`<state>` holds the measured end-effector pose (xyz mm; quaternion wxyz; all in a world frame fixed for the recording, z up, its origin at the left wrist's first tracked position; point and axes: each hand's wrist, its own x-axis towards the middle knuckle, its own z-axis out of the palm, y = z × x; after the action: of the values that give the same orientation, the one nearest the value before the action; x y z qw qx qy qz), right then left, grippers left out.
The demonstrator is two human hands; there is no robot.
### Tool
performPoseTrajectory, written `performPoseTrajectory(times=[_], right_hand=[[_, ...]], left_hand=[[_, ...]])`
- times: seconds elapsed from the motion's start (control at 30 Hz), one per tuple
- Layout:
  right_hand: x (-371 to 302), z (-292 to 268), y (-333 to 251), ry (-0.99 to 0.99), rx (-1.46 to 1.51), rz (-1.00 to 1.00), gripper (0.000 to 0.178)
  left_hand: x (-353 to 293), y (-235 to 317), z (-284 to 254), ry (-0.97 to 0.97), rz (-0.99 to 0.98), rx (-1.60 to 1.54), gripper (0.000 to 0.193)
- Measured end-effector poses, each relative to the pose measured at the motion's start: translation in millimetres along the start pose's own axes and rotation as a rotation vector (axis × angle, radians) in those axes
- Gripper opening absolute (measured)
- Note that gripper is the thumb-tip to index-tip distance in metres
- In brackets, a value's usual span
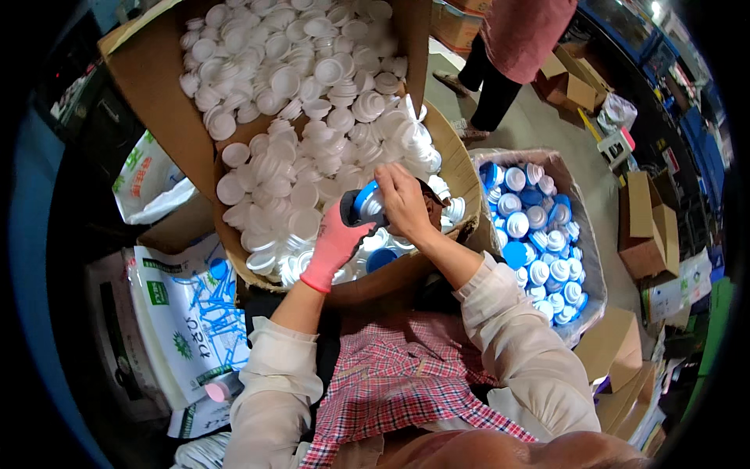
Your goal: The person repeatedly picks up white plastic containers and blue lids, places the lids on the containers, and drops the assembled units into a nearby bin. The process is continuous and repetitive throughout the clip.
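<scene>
My left hand (336,242), in a pink glove, grips a blue cap (366,202) over the cardboard box on my lap. My bare right hand (402,199) presses on the same cap from the right, its fingers on a white insert on top. Below them the round cardboard box (461,176) holds many loose white caps (273,195) and one blue cap (380,258) near its front edge.
A second open cardboard box (148,86) of white caps stands behind. At my right a lined box (574,187) holds several assembled blue-and-white caps. Another person's legs (488,86) stand at the back. Printed bags (187,313) lie at my left; flat cartons (648,223) sit at the right.
</scene>
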<state>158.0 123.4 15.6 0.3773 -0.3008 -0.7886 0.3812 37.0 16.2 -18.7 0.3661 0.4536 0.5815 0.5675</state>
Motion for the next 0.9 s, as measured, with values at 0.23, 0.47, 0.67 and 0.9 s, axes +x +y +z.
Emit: performPoseTrajectory(times=[0.23, 0.47, 0.67, 0.9], right_hand=[[8, 3, -4, 0.112, 0.109, 0.023, 0.045], [18, 10, 19, 0.062, 0.495, 0.324, 0.065], [14, 10, 26, 0.147, 0.337, 0.306, 0.064], [10, 15, 39, 0.005, 0.455, 0.376, 0.049]], left_hand=[[-9, 13, 23, 0.204, 0.205, 0.402, 0.039], [-1, 7, 11, 0.184, 0.064, 0.059, 0.036], [-9, 20, 23, 0.199, 0.239, 0.46, 0.042], [-19, 1, 31, 0.231, 0.253, 0.521, 0.044]])
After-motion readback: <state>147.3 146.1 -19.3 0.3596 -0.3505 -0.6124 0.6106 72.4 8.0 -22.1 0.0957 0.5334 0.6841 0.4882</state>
